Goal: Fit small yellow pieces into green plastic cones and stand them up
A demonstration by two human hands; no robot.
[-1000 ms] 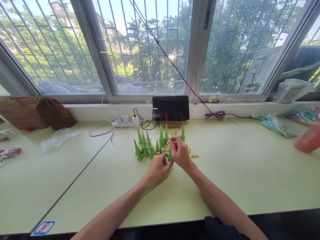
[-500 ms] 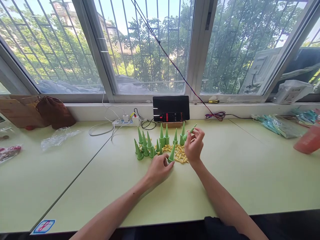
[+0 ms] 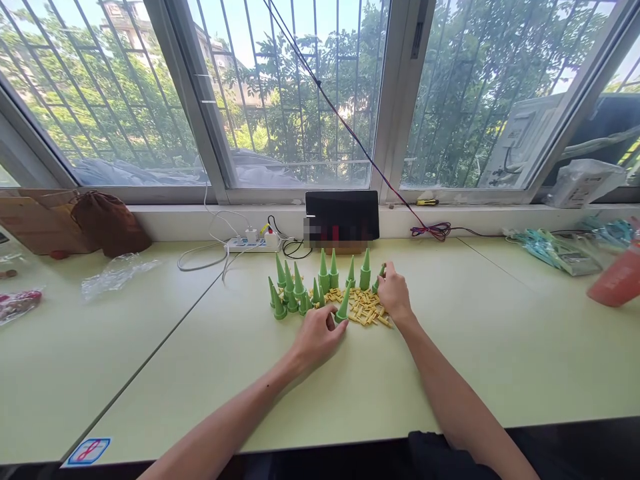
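My left hand [image 3: 320, 333] has its thumb and fingers closed around the base of an upright green cone [image 3: 344, 304] near the front of the group. To the right, my right hand [image 3: 395, 291] grips another green cone [image 3: 379, 280], which stands nearly upright at the table and is partly hidden by the fingers. Between and behind the hands lies a pile of small yellow pieces [image 3: 367, 308]. Several more green cones [image 3: 289, 292] stand close together on the left, and a few others [image 3: 365, 270] rise behind the pile.
A black tablet [image 3: 342, 217] leans at the back of the pale green table [image 3: 380, 393]. Left of it are a power strip [image 3: 254, 245] and cables. A brown bag [image 3: 111, 225] stands far left; a red container [image 3: 616, 279] and plastic packets [image 3: 547, 251] lie right.
My right hand has come down and slightly right with its cone, which was raised and tilted and now stands nearly upright at the table. My left hand has stayed on its cone.
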